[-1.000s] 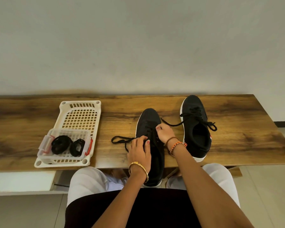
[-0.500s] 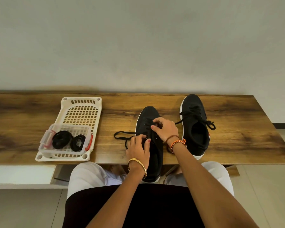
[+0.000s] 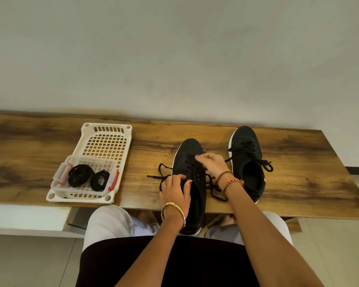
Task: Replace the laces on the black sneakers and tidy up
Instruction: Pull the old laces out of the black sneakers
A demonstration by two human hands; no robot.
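Note:
Two black sneakers stand on the wooden table [image 3: 298, 162]. The near sneaker [image 3: 190, 154] lies in front of me with its heel over the table's front edge. Its black lace [image 3: 162, 175] hangs loose on both sides. My left hand [image 3: 175, 190] rests on the shoe's left side and pinches the lace at the eyelets. My right hand [image 3: 212, 163] is over the middle eyelets, its fingers curled on the lace there. The far sneaker [image 3: 248, 160] stands to the right, laced, with its lace ends loose.
A white perforated basket [image 3: 106, 141] sits at the left of the table. Inside it is a clear box [image 3: 60, 183] with red clips holding two coiled black laces [image 3: 87, 177]. A wall rises behind the table. My knees are under the front edge.
My right hand has moved up the near sneaker toward its toe, and the right lace end now lies slack by my wrist. My left hand has stayed on the shoe's left side.

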